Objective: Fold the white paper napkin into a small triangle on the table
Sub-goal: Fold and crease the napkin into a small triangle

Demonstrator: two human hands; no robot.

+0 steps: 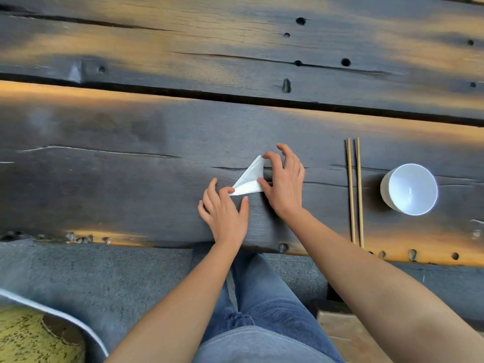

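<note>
The white paper napkin lies at the centre of the frame on the dark wooden surface, already folded to a small triangle with its apex pointing to the upper right. It sits between the two hands.

The left hand is below and left of the napkin. Its fingers are spread and loosely extended, and one fingertip presses the napkin's lower left corner; nothing is gripped. The right hand is against the napkin's right side. Its fingers are curled and apart, a fingertip touches the apex and the thumb rests on the lower right corner; it pins the paper without enclosing it.

The napkin's right edge is partly covered by the right hand. How many layers the fold has cannot be made out. Both forearms run off the bottom of the frame.

A white bowl stands at the right of the frame, well apart from the napkin; its interior shows nothing in it. A pair of chopsticks lies between the right hand and the bowl, parallel, touching neither.
</note>
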